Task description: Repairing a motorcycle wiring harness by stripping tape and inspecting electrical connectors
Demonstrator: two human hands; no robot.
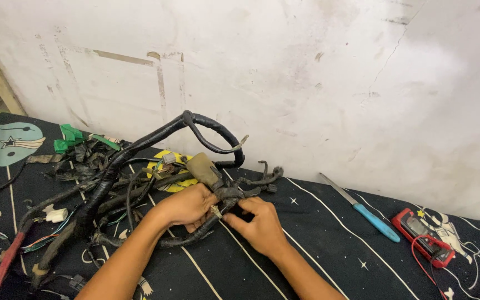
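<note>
Fingers (211, 203) of the left hand (187, 206) curl shut around a black bundle of taped wires, the wire harness (140, 166), while the fingers of the right hand (256, 222) pinch a small connector (216, 211) at the end of one branch, thumb and forefinger pressed together on it. Both bare forearms reach in from the lower edge of the view and the two hands sit just beside each other at the middle of the scene. The harness sprawls across a surface covered by a dark cloth (318, 233) printed with stars, white lines and space cartoons; one thick loop arches up against the stained white wall (306, 72) behind it. A tan rubber boot (203, 168) sits on the harness just above the left hand. At the far left of the tangle lie green plastic connectors (69, 138), a white plug (58, 214) and a red cable (4, 266) running toward the lower left corner. Well apart to the right, a screwdriver (362, 208) with a blue handle lies on the cloth, and near it, farther right, a red multimeter (424, 237) with a red lead.
</note>
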